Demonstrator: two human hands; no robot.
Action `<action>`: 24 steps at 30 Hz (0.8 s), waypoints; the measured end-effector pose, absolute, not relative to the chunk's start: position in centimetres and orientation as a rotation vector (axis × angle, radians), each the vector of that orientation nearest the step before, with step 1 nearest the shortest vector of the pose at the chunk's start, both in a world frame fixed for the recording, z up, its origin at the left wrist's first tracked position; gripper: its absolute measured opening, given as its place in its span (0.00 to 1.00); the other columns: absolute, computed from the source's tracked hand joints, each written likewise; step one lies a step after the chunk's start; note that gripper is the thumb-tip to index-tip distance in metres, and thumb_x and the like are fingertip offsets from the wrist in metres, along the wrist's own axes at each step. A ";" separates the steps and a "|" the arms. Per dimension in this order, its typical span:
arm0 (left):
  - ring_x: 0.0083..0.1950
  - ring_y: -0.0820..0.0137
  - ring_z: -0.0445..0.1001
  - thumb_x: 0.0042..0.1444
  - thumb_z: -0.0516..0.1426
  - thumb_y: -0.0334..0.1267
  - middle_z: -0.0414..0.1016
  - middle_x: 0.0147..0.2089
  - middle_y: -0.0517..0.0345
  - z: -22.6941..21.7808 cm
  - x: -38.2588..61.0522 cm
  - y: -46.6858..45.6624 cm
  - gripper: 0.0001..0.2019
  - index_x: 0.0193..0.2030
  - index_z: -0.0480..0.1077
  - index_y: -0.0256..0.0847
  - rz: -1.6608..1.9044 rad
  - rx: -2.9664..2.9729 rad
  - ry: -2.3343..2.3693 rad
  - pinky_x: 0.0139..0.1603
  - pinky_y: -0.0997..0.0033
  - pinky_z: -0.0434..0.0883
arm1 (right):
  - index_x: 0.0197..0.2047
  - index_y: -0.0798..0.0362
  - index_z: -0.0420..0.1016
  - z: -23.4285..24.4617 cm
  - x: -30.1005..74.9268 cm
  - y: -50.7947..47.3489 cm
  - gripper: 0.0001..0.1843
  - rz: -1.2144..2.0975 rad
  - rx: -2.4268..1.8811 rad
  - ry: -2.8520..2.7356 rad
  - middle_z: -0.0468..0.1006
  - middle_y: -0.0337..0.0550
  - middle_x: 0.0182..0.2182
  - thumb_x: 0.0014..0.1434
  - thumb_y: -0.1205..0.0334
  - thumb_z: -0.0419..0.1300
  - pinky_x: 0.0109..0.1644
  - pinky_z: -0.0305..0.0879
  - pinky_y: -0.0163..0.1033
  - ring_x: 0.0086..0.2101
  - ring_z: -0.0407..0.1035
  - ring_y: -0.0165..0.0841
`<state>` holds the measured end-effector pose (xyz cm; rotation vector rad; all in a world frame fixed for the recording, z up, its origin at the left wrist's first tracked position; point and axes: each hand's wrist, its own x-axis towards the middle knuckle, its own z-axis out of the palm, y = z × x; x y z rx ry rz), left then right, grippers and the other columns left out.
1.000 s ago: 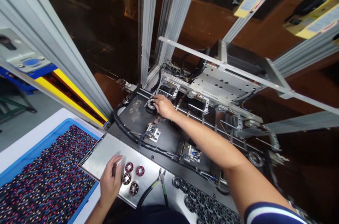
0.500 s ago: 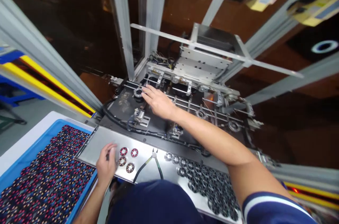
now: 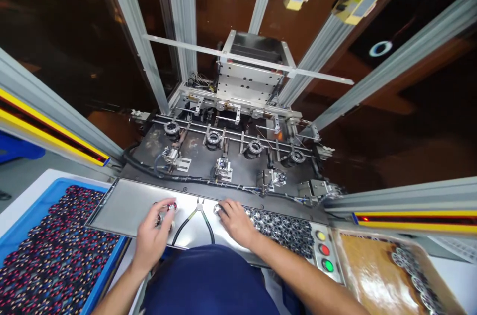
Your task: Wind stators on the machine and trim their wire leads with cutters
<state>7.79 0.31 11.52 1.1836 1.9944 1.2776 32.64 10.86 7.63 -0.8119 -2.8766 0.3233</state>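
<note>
My left hand (image 3: pixel 154 230) is over the left part of the steel tray (image 3: pixel 128 205), its thumb and forefinger closed around a small wound motor stator (image 3: pixel 172 206) with red on it. Other stators beneath that hand are mostly hidden. My right hand (image 3: pixel 236 221) rests on the tray to the right, with bent fingers on a bare grey stator core (image 3: pixel 217 209); the thumb is partly hidden. Between the hands lie cutting pliers (image 3: pixel 200 207), jaws pointing away from me. Many bare cores (image 3: pixel 283 230) sit in rows beyond my right hand.
A blue tray (image 3: pixel 59 183) full of wound stators stands at left. Behind the steel tray is a machine with several round fixtures (image 3: pixel 213 138). Push buttons (image 3: pixel 325 250) and a lined box (image 3: pixel 372 270) are at right. Yellow light bars (image 3: pixel 417 222) flank both sides.
My right hand has drawn back from the machine's left fixture to the bare cores on the tray. My left hand has moved right onto the wound stators. The view has shifted right.
</note>
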 end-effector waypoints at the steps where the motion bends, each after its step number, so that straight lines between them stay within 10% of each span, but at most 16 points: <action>1: 0.49 0.61 0.76 0.59 0.57 0.47 0.78 0.51 0.51 11.8 8.4 0.4 0.17 0.50 0.74 0.42 1.244 1.198 1.951 0.55 0.61 0.69 | 0.48 0.57 0.73 7.7 32.4 10.9 0.12 0.319 -0.808 -2.900 0.73 0.60 0.53 0.60 0.68 0.62 0.52 0.67 0.56 0.53 0.65 0.49; 8: 0.49 0.58 0.76 0.57 0.59 0.46 0.80 0.47 0.50 12.0 11.0 -0.1 0.13 0.45 0.77 0.43 1.119 1.118 1.720 0.55 0.59 0.69 | 0.37 0.56 0.73 7.8 31.5 12.4 0.03 0.280 -0.601 -3.041 0.76 0.43 0.36 0.63 0.69 0.58 0.46 0.66 0.46 0.40 0.69 0.37; 24: 0.48 0.61 0.77 0.56 0.60 0.52 0.77 0.50 0.46 14.3 13.4 0.4 0.29 0.62 0.67 0.44 1.337 0.544 1.010 0.49 0.60 0.73 | 0.51 0.51 0.71 20.4 27.2 10.7 0.16 0.425 -0.329 -2.758 0.79 0.54 0.42 0.60 0.64 0.56 0.42 0.73 0.51 0.39 0.72 0.44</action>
